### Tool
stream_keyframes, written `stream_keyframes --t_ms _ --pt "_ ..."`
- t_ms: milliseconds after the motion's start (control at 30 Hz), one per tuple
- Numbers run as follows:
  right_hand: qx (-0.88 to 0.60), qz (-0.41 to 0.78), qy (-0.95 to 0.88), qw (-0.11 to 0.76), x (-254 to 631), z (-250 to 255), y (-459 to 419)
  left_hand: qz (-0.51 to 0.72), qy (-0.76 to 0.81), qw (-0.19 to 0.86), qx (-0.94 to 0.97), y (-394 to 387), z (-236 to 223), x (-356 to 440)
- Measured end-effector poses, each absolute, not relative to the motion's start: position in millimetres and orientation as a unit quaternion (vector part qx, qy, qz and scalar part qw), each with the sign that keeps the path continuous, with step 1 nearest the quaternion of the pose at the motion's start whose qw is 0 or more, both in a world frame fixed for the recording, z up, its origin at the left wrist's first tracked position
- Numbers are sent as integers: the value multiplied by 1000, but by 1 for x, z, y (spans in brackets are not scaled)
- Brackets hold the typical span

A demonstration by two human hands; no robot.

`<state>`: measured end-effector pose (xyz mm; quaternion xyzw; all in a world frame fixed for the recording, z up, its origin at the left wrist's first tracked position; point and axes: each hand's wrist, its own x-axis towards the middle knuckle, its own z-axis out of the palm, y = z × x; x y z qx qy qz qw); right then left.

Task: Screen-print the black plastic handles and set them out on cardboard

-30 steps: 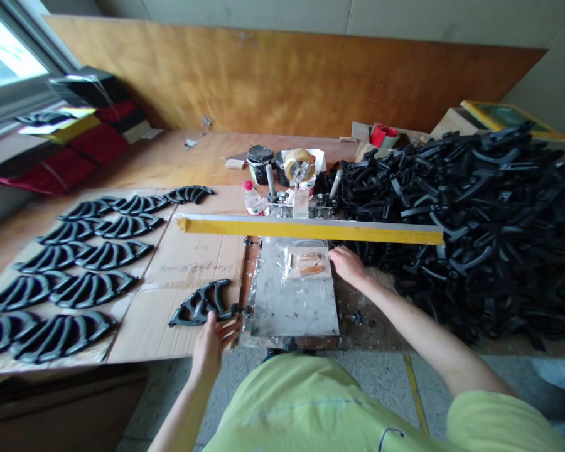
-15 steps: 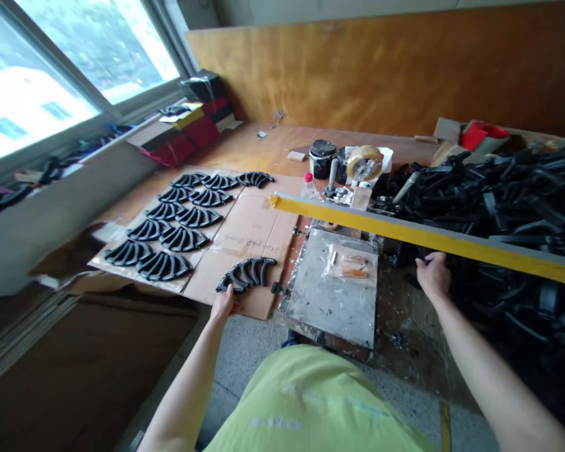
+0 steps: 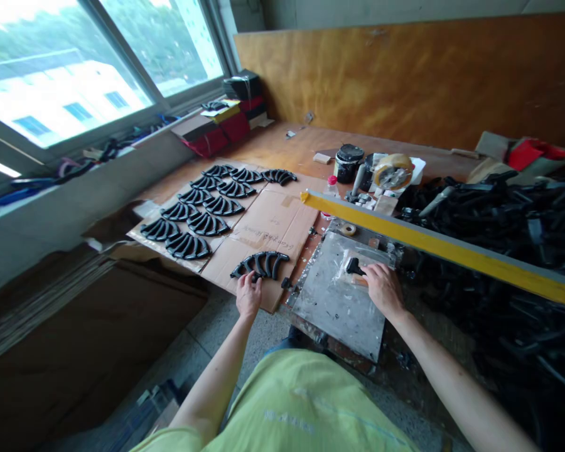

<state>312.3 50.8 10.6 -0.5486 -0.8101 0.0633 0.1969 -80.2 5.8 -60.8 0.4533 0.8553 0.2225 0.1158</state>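
On the cardboard sheet (image 3: 268, 220), my left hand (image 3: 249, 296) pinches the near end of a fanned row of black curved handle-like pieces (image 3: 267, 263). A short black piece with a wide end (image 3: 355, 267) sticks out of my right hand (image 3: 383, 290), whose fingers are closed round it. That hand is over the grey metal plate (image 3: 332, 307), at a clear-wrapped patch with an orange strip. The rest of the piece is hidden by the fingers. More fanned rows of black pieces (image 3: 207, 223) lie farther left on the cardboard.
A long yellow-edged bar (image 3: 428, 242) crosses above the plate and runs right. Beyond it is a large heap of black pieces (image 3: 508, 213). Behind stand a black tub (image 3: 348, 163), a tape roll (image 3: 393, 171) and a red-capped bottle (image 3: 331, 187). A window (image 3: 75, 69) is at left.
My right hand has gone from the plate to the heap's edge and back over the plate, now with a black piece. My left hand stays at the fanned row. The view has turned left.
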Motion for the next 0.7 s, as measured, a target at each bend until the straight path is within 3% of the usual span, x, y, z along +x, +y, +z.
stream_keyframes --t_ms 100,267,467,700 --pt "-530 55 -825 188 283 27 47 174 856 136 467 16 -59 -84" --pt "-418 219 -864 176 178 22 56 110 868 179 450 35 -50 -92" --pt "-493 284 -822 38 55 -27 87 105 854 187 474 40 -50 -102" --pt "-600 273 -737 146 28 -73 97 119 780 187 585 77 -51 -120"
